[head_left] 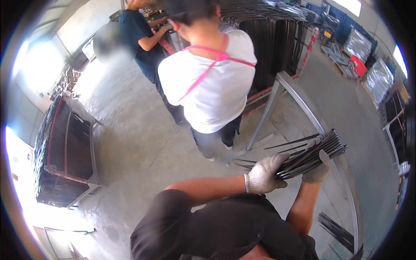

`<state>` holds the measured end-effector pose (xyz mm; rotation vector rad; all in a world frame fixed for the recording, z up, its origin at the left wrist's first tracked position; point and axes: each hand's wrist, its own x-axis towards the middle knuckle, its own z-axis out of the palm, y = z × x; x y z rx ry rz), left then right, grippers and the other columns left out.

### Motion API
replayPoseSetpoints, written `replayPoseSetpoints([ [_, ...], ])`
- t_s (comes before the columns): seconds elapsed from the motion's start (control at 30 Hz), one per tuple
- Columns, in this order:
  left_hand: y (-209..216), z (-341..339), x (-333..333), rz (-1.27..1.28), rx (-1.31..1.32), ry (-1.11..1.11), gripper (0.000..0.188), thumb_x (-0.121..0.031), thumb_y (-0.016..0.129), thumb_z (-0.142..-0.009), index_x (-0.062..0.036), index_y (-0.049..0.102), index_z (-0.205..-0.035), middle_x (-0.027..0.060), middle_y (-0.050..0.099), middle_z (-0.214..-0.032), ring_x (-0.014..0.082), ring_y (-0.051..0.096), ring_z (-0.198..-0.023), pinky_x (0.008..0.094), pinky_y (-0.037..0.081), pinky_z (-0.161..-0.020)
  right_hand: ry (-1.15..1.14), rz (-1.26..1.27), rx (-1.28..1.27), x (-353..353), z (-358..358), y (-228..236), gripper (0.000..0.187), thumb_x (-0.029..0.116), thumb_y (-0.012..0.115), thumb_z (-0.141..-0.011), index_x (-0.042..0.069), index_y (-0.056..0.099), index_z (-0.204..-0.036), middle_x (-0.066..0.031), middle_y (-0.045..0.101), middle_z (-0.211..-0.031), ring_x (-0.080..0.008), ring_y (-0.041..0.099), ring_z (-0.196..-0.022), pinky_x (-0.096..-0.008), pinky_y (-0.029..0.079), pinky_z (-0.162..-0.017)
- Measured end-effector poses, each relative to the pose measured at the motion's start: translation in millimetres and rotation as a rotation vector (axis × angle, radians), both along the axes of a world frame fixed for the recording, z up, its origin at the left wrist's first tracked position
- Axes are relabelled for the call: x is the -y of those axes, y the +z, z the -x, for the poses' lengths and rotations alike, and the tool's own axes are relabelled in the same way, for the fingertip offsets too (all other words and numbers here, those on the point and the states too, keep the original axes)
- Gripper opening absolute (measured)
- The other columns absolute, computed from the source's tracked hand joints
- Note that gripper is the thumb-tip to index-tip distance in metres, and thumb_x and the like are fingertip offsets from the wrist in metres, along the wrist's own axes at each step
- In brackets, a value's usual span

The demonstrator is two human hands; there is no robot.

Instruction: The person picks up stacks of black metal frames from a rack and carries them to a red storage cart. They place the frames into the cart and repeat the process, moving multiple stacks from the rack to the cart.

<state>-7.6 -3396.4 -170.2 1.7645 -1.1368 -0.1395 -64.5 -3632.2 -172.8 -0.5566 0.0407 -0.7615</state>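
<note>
A bundle of thin black rods [310,157] lies across both my hands, over a grey metal frame [338,158]. Its rods are fanned slightly at the right end. My left hand [266,174], in a whitish knit glove, grips the left part of the bundle, with its thumb beneath. Gloved the same way, my right hand [318,170] clasps the bundle nearer its right end; some of its fingers are hidden behind the rods. Several loose rods [286,144] stick out to the left beyond my left hand.
More black rods [336,232] rest by the frame's near end. Ahead stands a person in a white shirt [216,82], with another in dark clothes [145,47] beyond. Stacked dark frames [273,47] fill the back; a rack of dark panels [67,151] stands left, foil-wrapped pallets [379,80] far right.
</note>
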Motion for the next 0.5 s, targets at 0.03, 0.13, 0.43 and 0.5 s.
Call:
replayPoseSetpoints([
  [0.03, 2.4, 9.5, -2.2, 0.043, 0.015, 0.059, 0.092, -0.015, 0.095, -0.074, -0.0035, 0.053, -0.155, 0.0231, 0.068, -0.132, 0.0473, 0.066, -0.125, 0.0538, 0.055, -0.106, 0.048, 0.012, 0.003, -11.0, 6.9, 16.6, 0.067, 0.002, 0.074, -0.084, -0.001, 0.06, -0.15, -0.0155, 0.071, -0.139, -0.0274, 0.071, -0.13, -0.044, 0.059, -0.116],
  [0.13, 10.1, 35.0, -0.9, 0.143, 0.065, 0.225, 0.082, -0.013, 0.09, -0.074, -0.0032, 0.056, -0.148, 0.0224, 0.069, -0.128, 0.0459, 0.067, -0.121, 0.0538, 0.056, -0.102, 0.051, -0.027, 0.049, -26.6, 13.5, 37.7, 0.069, 0.002, 0.073, -0.086, -0.001, 0.058, -0.152, -0.0166, 0.069, -0.138, -0.0289, 0.07, -0.13, -0.0458, 0.056, -0.123],
  [0.43, 0.3, 53.1, 20.9, 0.097, 0.034, 0.384, 0.06, 0.0, 0.076, -0.079, -0.0056, 0.064, -0.137, 0.0214, 0.076, -0.112, 0.0473, 0.074, -0.109, 0.0547, 0.06, -0.092, 0.326, -0.025, 0.162, -21.5, 11.1, 36.0, 0.062, 0.005, 0.072, -0.093, -0.003, 0.055, -0.152, -0.0157, 0.066, -0.135, -0.0285, 0.066, -0.126, -0.0446, 0.051, -0.122],
  [0.5, -1.6, 50.0, 24.3, 0.1, 0.008, 0.392, 0.059, -0.001, 0.076, -0.079, -0.0057, 0.064, -0.137, 0.0218, 0.077, -0.113, 0.0472, 0.074, -0.109, 0.0542, 0.061, -0.092, 0.313, -0.05, 0.101, -19.8, 8.6, 38.1, 0.065, 0.003, 0.071, -0.091, -0.002, 0.054, -0.153, -0.0134, 0.066, -0.134, -0.0279, 0.067, -0.124, -0.0465, 0.052, -0.121],
])
